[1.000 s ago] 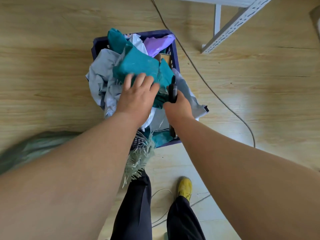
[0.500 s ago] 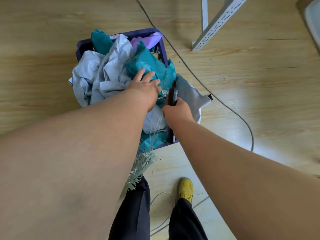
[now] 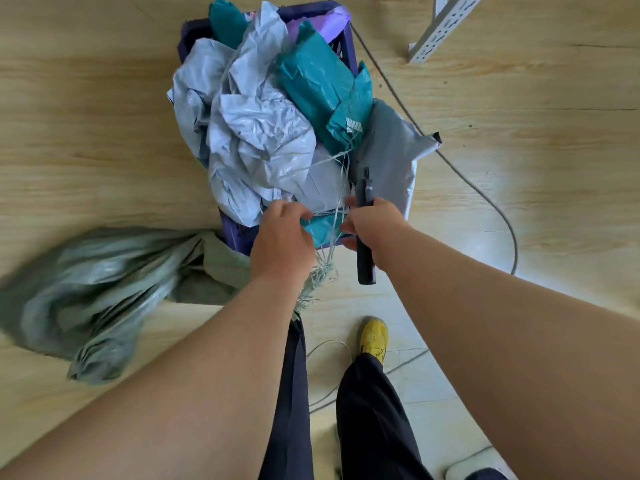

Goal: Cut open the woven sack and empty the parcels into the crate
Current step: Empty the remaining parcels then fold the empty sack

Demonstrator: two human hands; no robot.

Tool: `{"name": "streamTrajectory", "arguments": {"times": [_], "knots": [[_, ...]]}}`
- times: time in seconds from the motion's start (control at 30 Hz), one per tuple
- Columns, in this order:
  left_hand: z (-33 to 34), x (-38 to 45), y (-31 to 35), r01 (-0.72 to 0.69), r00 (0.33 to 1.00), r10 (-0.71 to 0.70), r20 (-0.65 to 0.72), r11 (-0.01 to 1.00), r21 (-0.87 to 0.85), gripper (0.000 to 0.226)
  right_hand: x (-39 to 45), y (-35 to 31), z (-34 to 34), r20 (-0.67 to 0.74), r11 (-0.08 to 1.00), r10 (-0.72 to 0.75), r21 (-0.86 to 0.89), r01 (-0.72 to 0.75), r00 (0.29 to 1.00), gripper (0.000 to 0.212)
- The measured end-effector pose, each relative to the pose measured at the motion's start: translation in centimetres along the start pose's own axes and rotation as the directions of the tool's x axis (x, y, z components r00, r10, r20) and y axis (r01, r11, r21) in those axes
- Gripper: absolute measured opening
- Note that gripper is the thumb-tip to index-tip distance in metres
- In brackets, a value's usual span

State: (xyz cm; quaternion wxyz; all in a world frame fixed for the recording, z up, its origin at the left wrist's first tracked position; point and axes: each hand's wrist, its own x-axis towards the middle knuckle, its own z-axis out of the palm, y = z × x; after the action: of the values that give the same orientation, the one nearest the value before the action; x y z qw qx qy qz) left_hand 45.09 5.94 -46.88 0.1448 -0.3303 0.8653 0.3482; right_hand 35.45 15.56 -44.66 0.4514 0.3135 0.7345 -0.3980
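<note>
— Wood floor (image 3: 104,133); parcels (image 3: 263,133) bury the crate (image 3: 346,46). Sack (image 3: 97,289)?
— Blurred, beside it. Left hand (image 3: 280,240) pinches threads (image 3: 332,213); right hand (image 3: 374,226) grips a dark cutter (image 3: 365,261).

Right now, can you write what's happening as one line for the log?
left hand: pinching loose threads | right hand: gripping black cutter | crate: heaped with parcels | woven sack: slumped on floor

left hand (image 3: 282,242) off parcels (image 3: 263,133), now pinching loose threads (image 3: 329,216)
</note>
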Motion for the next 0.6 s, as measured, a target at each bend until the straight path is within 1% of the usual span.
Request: {"name": "streamTrajectory", "arguments": {"times": [0.03, 0.07, 0.1, 0.13, 0.2, 0.23, 0.3, 0.37, 0.4, 0.43, 0.47, 0.53, 0.57, 0.6], "knots": [[0.4, -0.4, -0.5, 0.021, 0.999, -0.021, -0.040, 1.000, 0.003, 0.026, -0.2, 0.4, 0.1, 0.011, 1.000, -0.002, -0.016, 0.002, 1.000, 0.039], [0.8, -0.7, -0.9, 0.048, 0.997, -0.047, -0.053, 0.999, 0.015, 0.026, -0.4, 0.9, 0.2, 0.019, 0.999, -0.012, -0.043, 0.013, 1.000, 0.040], [1.3, -0.8, -1.4, 0.095, 0.995, -0.095, -0.041, 0.995, 0.012, 0.026, -0.5, 1.3, 0.3, 0.026, 0.997, -0.028, -0.071, 0.029, 0.999, 0.042], [1.7, -0.9, -1.8, 0.172, 0.985, -0.172, -0.005, 0.985, -0.008, 0.026, -0.6, 1.6, 0.3, 0.031, 0.995, -0.043, -0.093, 0.046, 0.999, 0.043], [2.6, -0.9, -2.3, 0.334, 0.937, -0.325, 0.125, 0.941, -0.054, 0.026, -0.6, 2.5, 0.5, 0.041, 0.991, -0.058, -0.118, 0.063, 0.997, 0.043], [3.1, -1.0, -2.5, 0.371, 0.912, -0.353, 0.210, 0.927, -0.055, 0.030, -0.5, 2.9, 0.6, 0.051, 0.991, -0.056, -0.122, 0.062, 0.997, 0.043], [4.0, -1.3, -3.0, 0.367, 0.871, -0.322, 0.372, 0.928, -0.056, 0.043, -0.4, 3.9, 0.8, 0.067, 0.986, -0.052, -0.154, 0.061, 0.996, 0.042], [4.2, -2.4, -3.3, 0.368, 0.848, -0.305, 0.434, 0.927, -0.067, 0.053, -0.4, 5.0, 0.7, 0.070, 0.977, -0.059, -0.201, 0.072, 0.996, 0.041], [4.1, -3.2, -3.4, 0.365, 0.850, -0.314, 0.422, 0.930, -0.044, 0.052, -0.6, 5.5, 0.6, 0.077, 0.973, -0.058, -0.218, 0.074, 0.995, 0.041], [3.9, -4.0, -3.6, 0.359, 0.867, -0.328, 0.375, 0.933, -0.014, 0.047, -0.8, 6.1, 0.5, 0.089, 0.969, -0.057, -0.237, 0.077, 0.994, 0.041], [3.8, -4.9, -3.9, 0.357, 0.894, -0.342, 0.289, 0.934, -0.001, 0.042, -1.1, 6.7, 0.4, 0.104, 0.962, -0.060, -0.259, 0.085, 0.993, 0.041], [3.4, -6.9, -4.4, 0.357, 0.932, -0.352, 0.088, 0.933, -0.052, 0.035, -1.8, 7.7, 0.3, 0.133, 0.946, -0.078, -0.304, 0.115, 0.988, 0.042], [3.1, -7.9, -4.7, 0.344, 0.939, -0.345, -0.003, 0.936, -0.078, 0.033, -2.2, 8.2, 0.2, 0.148, 0.937, -0.095, -0.321, 0.139, 0.984, 0.041], [2.9, -8.7, -4.8, 0.331, 0.939, -0.337, -0.064, 0.940, -0.085, 0.030, -2.7, 8.7, 0.2, 0.162, 0.927, -0.114, -0.338, 0.164, 0.980, 0.040]]}}
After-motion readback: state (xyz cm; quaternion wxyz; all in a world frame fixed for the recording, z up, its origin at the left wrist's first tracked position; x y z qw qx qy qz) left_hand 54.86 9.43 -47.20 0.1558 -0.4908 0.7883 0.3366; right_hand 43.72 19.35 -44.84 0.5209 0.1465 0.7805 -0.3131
